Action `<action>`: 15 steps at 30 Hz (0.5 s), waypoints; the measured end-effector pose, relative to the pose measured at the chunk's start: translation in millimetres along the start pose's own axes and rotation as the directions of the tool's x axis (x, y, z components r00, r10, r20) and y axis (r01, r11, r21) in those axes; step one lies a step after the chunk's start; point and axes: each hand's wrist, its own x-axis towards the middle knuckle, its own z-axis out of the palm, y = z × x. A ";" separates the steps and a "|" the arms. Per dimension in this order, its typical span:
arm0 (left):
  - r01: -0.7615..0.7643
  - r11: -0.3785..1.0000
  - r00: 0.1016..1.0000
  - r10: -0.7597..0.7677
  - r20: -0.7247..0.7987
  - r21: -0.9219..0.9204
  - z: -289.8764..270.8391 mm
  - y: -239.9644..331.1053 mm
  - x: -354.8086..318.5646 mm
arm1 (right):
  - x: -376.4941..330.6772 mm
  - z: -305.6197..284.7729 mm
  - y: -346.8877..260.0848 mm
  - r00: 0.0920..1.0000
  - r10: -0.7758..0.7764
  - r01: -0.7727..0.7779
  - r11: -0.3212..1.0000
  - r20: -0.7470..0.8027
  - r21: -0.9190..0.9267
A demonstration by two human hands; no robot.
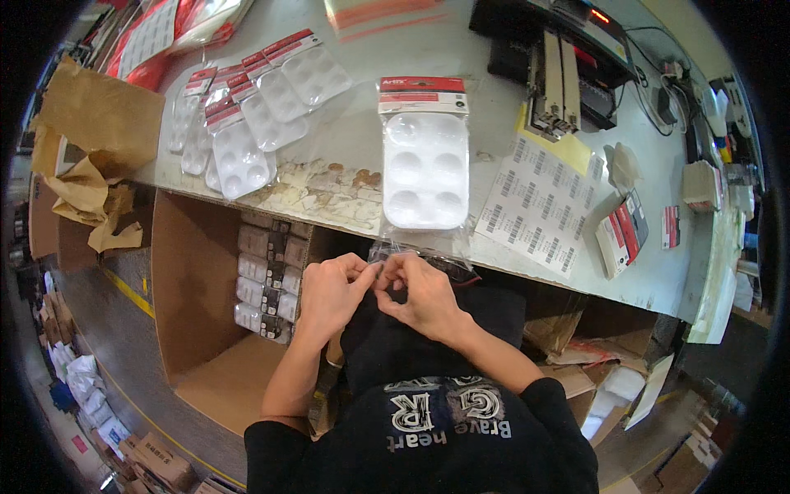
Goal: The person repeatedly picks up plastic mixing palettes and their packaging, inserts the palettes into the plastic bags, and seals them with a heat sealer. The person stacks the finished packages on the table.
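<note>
Both hands at lower centre of frame, pinching the near edge of a clear bag (pixel 424 247) at the tabletop (pixel 362 123) edge: left hand (pixel 329 292) and right hand (pixel 424 296) each clenched on the film. Fingertips hide the pinch point; film is hard to trace. In the bag: white palette (pixel 426 169), red header card at its far end, long axis running up-down in frame. Similar packs (pixel 247 123) upper left. Barcode sheet (pixel 539 206) right of centre. Open carton (pixel 206 329) lower left.

Packing station, barcode label sheet (pixel 539 206), stock carton (pixel 206 329), bagged palettes (pixel 247 123)

Barcode label sheet (pixel 539 206), brown paper (pixel 99 123)
</note>
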 end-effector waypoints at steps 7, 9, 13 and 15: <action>0.093 0.936 0.993 -0.063 0.099 -0.339 0.8 -6.6 -6.1 | -204.4 -173.9 97.5 0.728 0.223 -0.569 0.724 -0.648 -0.390; -0.067 0.896 0.998 0.064 -0.022 -0.439 -3.7 -10.9 -8.2 | -266.6 -239.0 115.2 0.399 0.484 -0.916 0.168 -0.779 -0.365; -0.749 0.544 0.479 0.839 -0.258 0.379 -4.0 -15.5 -2.9 | -252.9 -282.7 102.1 0.520 0.277 -0.808 -0.146 -0.808 -0.570; -0.733 0.190 0.281 0.959 0.036 0.653 -0.6 -14.9 6.1 | -179.0 -250.1 88.1 0.729 -0.176 -0.508 0.508 -0.661 -0.696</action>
